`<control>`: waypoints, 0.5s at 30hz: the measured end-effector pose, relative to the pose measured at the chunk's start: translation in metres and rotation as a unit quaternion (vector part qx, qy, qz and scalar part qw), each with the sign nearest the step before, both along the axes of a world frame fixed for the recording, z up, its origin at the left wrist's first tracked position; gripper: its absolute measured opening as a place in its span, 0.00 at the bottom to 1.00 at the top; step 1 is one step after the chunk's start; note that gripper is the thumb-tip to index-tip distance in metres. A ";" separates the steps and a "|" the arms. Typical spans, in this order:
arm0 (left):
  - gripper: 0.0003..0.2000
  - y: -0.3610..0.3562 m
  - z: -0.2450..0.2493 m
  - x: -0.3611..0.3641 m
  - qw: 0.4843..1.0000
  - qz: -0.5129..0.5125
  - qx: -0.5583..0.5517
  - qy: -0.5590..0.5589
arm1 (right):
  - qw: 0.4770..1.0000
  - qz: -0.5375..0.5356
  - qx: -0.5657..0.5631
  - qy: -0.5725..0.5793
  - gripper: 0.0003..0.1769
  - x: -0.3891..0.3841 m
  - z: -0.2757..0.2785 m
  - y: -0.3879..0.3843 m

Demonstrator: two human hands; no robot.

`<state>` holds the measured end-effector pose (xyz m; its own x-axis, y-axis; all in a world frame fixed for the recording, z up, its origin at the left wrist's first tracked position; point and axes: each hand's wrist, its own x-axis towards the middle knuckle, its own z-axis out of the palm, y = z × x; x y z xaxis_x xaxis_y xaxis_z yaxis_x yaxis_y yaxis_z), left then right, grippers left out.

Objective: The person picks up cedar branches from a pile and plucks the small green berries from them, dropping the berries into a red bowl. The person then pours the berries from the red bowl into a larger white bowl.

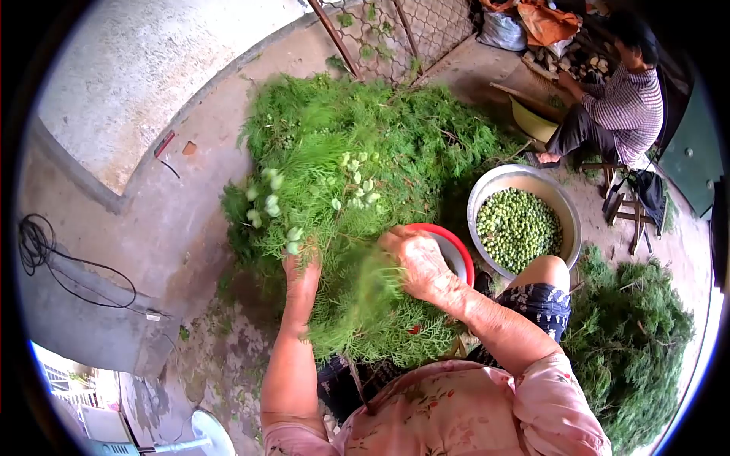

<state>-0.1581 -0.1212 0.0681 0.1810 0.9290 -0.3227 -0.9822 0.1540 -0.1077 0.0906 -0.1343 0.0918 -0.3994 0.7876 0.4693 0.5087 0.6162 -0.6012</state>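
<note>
My left hand (pixel 301 283) grips a leafy green branch (pixel 327 205) that carries pale green seed pods (pixel 357 182), holding it up over my lap. My right hand (pixel 417 262) is closed in the foliage of the same branch, just above a red-rimmed bowl (pixel 456 243). To the right of that bowl stands a large metal basin (pixel 487 186) full of green pods. A big heap of the same green branches (pixel 395 121) lies on the ground behind the held branch.
Another pile of green branches (pixel 631 342) lies at the right by my knee. A person in a striped shirt (pixel 627 102) sits on a low stool at the far right. A wire fence (pixel 395 30) stands behind, and a black cable (pixel 46 251) lies at the left.
</note>
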 end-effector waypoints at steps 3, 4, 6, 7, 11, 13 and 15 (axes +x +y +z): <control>0.07 0.005 -0.041 -0.016 0.997 -0.002 0.061 0.042 | 0.991 0.007 -0.053 0.124 0.08 -0.014 -0.016 -0.004; 0.07 0.009 -0.056 -0.022 0.995 0.000 0.075 0.066 | 0.985 0.019 -0.071 0.153 0.10 -0.016 -0.020 -0.004; 0.07 0.013 -0.080 -0.032 0.992 0.004 0.085 0.088 | 0.971 0.029 -0.125 0.203 0.11 -0.021 -0.024 -0.012; 0.07 0.015 -0.089 -0.036 0.992 0.006 0.088 0.090 | 0.965 0.034 -0.146 0.217 0.12 -0.023 -0.027 -0.016; 0.08 0.022 -0.124 -0.055 0.994 0.008 0.105 0.030 | 0.941 0.054 -0.250 0.220 0.13 -0.019 -0.022 -0.045; 0.08 0.024 -0.128 -0.060 0.991 -0.003 0.123 -0.042 | 0.937 0.052 -0.279 0.206 0.13 -0.014 -0.021 -0.053; 0.11 0.020 -0.117 -0.060 0.970 -0.084 0.185 -0.130 | 0.861 0.072 -0.440 0.245 0.12 -0.009 -0.020 -0.049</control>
